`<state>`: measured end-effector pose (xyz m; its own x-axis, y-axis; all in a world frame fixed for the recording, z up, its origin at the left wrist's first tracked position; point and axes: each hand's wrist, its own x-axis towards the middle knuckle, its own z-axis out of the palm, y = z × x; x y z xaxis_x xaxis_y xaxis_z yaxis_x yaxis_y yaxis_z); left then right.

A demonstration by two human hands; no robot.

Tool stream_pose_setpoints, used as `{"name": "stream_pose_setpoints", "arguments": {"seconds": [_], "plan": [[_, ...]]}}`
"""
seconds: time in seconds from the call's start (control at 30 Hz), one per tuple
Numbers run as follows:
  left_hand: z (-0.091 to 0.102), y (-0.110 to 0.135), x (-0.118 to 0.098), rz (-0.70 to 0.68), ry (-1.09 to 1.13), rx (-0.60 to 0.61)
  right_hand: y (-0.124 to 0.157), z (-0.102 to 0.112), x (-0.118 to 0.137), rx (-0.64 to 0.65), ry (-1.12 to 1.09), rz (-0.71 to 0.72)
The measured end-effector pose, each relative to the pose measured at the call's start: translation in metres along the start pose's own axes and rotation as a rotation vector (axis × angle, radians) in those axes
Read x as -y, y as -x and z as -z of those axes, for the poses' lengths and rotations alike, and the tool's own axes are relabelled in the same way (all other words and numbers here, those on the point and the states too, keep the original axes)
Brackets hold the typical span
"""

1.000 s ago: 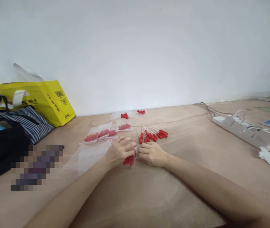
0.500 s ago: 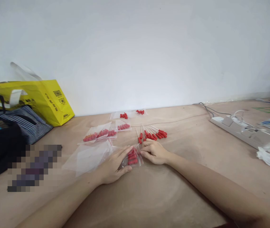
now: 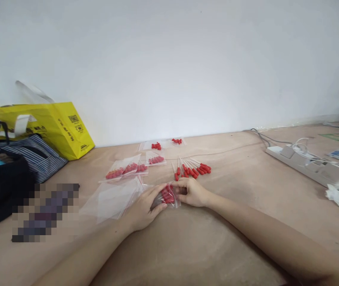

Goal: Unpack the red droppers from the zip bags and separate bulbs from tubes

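Note:
A small clear zip bag with several red-tipped sticks inside lies between my hands. My left hand grips it from the left, thumb below and fingers above. At the bag's right end, my right hand pinches the edge by the zip strip with thumb and forefinger. Just beyond it, loose white sticks with red tips are fanned out on the table. Left of my left hand lies a stack of flat clear zip bags. Behind that stack are filled bags showing red tips.
Further back, more bags with red-tipped sticks lie near the wall. A yellow bag and a striped bag stand at the left, beside a blurred-out object. A white power strip with cables is on the right.
My right hand has closed its thumb and forefinger on the bag's right edge, lifting it a little. The bag has tilted slightly in my left hand. The view has shifted slightly.

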<state>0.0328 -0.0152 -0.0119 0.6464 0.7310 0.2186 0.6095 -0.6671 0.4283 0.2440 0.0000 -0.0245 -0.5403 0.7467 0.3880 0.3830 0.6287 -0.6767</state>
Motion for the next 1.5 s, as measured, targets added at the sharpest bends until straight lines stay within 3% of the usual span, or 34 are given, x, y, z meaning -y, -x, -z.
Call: {"name": "stream_pose_setpoints", "arguments": {"seconds": [0.23, 0.53, 0.77, 0.97, 1.3, 1.5], "plan": [[0.000, -0.002, -0.003, 0.015, 0.025, -0.054, -0.001, 0.004, 0.002, 0.034, -0.105, 0.064], [-0.002, -0.002, -0.001, 0.024, 0.028, -0.060, -0.003, -0.002, 0.000, -0.039, 0.182, -0.042], [0.000, -0.002, -0.001, 0.008, 0.046, -0.084, -0.005, -0.002, -0.004, -0.003, 0.012, -0.100], [-0.002, -0.002, 0.000, 0.007, 0.039, -0.118, -0.003, -0.002, 0.009, 0.009, 0.080, -0.067], [-0.001, -0.003, -0.001, -0.004, 0.031, -0.128, -0.008, -0.009, 0.008, 0.003, -0.193, -0.351], [-0.002, -0.002, -0.002, -0.006, 0.009, -0.108, -0.009, -0.010, 0.008, 0.028, -0.223, -0.274]]}}
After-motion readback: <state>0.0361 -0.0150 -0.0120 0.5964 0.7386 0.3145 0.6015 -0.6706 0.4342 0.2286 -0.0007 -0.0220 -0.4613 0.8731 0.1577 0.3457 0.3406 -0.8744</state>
